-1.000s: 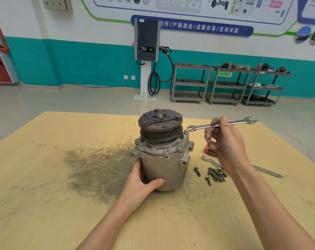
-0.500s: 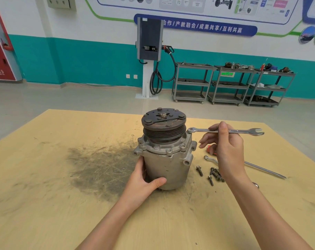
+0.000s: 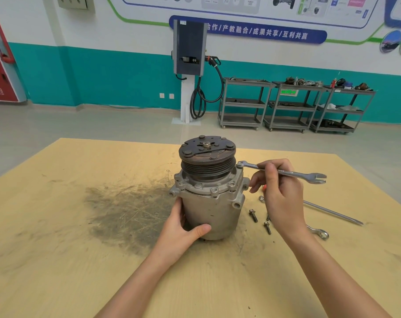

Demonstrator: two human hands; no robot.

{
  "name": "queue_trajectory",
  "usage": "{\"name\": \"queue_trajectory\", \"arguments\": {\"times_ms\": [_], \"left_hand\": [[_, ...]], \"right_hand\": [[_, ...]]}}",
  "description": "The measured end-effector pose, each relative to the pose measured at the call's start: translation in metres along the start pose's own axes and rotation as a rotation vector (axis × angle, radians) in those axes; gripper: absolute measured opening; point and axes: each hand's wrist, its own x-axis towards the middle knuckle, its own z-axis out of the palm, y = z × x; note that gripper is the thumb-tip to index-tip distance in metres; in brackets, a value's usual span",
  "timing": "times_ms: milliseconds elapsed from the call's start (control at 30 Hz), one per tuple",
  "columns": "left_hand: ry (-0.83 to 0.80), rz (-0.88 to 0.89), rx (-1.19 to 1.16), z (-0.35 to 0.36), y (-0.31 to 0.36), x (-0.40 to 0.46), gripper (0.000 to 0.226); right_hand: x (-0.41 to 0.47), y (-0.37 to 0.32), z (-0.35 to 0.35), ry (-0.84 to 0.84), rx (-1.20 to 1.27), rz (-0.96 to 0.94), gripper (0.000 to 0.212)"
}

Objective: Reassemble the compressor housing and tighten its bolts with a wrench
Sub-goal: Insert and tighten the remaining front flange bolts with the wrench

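Wooden bench (image 3: pixel 57 226) w/ compressor (image 3: pixel 208 203) upright mid-table, pulley up. L hand (image 3: pixel 183 230) wraps the lower body to brace it vs torque; R hand (image 3: pixel 279 191) pinches the wrench (image 3: pixel 284 172) mid-shaft, ring end at a flange bolt on the housing's R side. Spare bolts (image 3: pixel 260 220) lie just beside the base, prob. for easy reach.

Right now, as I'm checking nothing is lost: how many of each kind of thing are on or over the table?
Compressor: 1
Wrenches: 2
Bar: 1
Red-handled tool: 1, mostly hidden
Loose bolts: 3 seen; right hand may hide more
Total: 8
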Motion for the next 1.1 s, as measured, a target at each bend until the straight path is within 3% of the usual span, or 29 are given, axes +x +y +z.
{"name": "queue_trajectory", "arguments": {"times_ms": [233, 433, 733, 1000, 1100], "left_hand": [[-0.007, 0.000, -0.010, 0.000, 0.003, -0.001, 0.127], [-0.009, -0.002, 0.001, 0.000, 0.001, 0.000, 0.121], [-0.007, -0.004, 0.011, 0.000, 0.002, 0.000, 0.112], [-0.009, -0.008, -0.011, 0.001, -0.001, 0.002, 0.100], [-0.009, 0.005, -0.024, 0.001, 0.000, 0.002, 0.109]], "right_hand": [[0.014, 0.004, -0.002, 0.038, 0.210, 0.221, 0.032], [0.033, 0.009, -0.005, 0.048, 0.322, 0.478, 0.038], [0.002, 0.002, 0.005, 0.066, 0.126, 0.062, 0.023], [0.001, 0.001, 0.006, 0.055, 0.101, 0.033, 0.022], [0.004, 0.001, 0.004, 0.062, 0.164, 0.104, 0.026]]}}
